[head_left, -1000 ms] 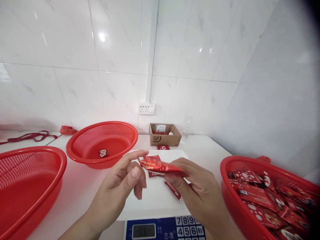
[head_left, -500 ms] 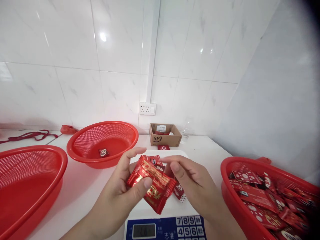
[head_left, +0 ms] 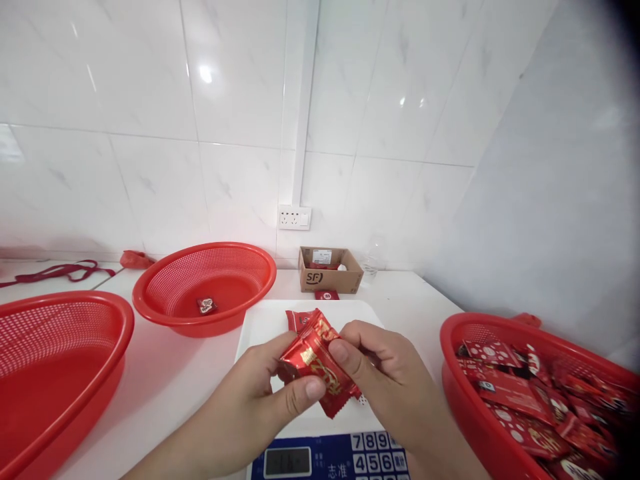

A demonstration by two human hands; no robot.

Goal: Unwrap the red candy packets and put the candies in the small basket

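Observation:
Above the white pan of a digital scale (head_left: 345, 460), my left hand (head_left: 270, 390) pinches shiny red snack packets (head_left: 319, 360) with gold print between thumb and fingers. My right hand (head_left: 383, 373) grips the same packets from the right, its thumb pressed on the front one. Another red packet (head_left: 299, 320) shows just behind them; whether it is held or lies on the pan I cannot tell. The exact number of packets in my hands is hidden. Part of the scale's keypad is cut off at the bottom of the view.
On the right stands a red basket (head_left: 453, 333) full of red packets. A second red basket (head_left: 145, 283) at back left holds one small packet (head_left: 206, 305). Another red basket (head_left: 113, 307) is at the left edge. A cardboard box (head_left: 331, 281) stands near the wall.
My right hand has moved left and closed onto the packets, which are turned and gathered together. Both hands now hold them, where before the left alone clearly gripped the gold-printed one.

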